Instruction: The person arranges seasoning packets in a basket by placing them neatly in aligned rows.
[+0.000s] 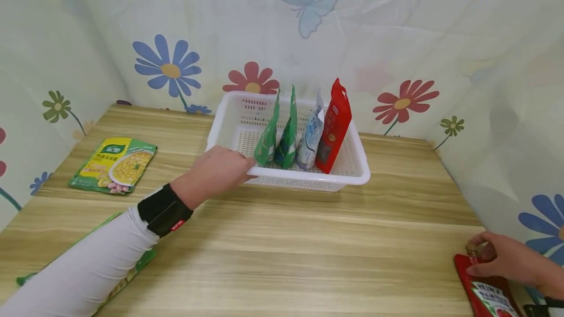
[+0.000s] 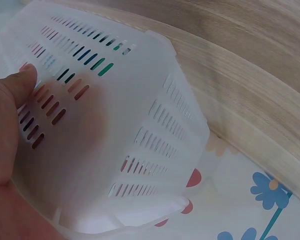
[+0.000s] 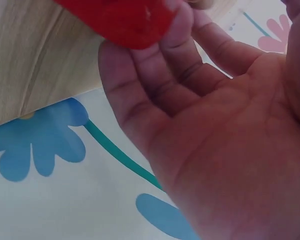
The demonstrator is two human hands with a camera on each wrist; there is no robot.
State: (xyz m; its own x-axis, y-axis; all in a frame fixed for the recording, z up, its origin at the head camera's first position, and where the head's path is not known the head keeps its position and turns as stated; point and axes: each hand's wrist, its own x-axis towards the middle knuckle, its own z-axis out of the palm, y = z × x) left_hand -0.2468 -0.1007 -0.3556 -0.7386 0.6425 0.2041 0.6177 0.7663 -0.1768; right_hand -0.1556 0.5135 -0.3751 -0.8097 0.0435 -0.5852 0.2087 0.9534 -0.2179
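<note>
— Where's that left hand (image 1: 216, 172) now?

— On the near-left corner of the white basket (image 1: 352, 170), fingers curled over the rim, gripping it. The basket lies at about one o'clock from the hand, toward the back of the wooden table (image 1: 282, 238).

— And inside it?

— Four pouches standing upright in a row: two green pouches (image 1: 277, 133), a white one (image 1: 310, 136) and a red pouch (image 1: 335, 128).

— The right hand (image 1: 506, 260)?

— Down at five o'clock on the table, fingertips pinching the top of a red ketchup pouch (image 1: 489, 295) lying flat, well apart from the basket.

— Anything else?

— A yellow-green soup packet (image 1: 114, 165) at nine o'clock, another under the left sleeve.
</note>
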